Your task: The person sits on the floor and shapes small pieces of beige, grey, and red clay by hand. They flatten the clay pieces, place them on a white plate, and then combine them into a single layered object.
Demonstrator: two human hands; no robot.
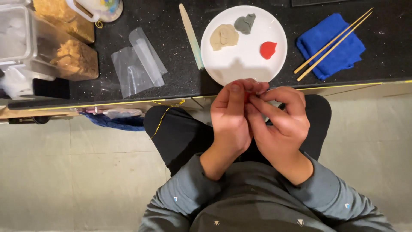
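Observation:
My left hand [231, 118] and my right hand [281, 120] are pressed together just below the counter's edge, fingertips pinching a small red piece of clay [247, 96] that shows only as a sliver between them. Right above them a white plate [240, 64] sits on the dark counter. It carries a beige clay lump [223, 36], a grey clay lump [245, 23] and a red clay lump [268, 50].
A pale modelling stick [191, 35] lies left of the plate. Clear plastic bags [138, 63] lie further left, beside a clear container [25, 38]. Two wooden chopsticks [332, 44] rest across a blue cloth [331, 45] at right. Light floor tiles show below.

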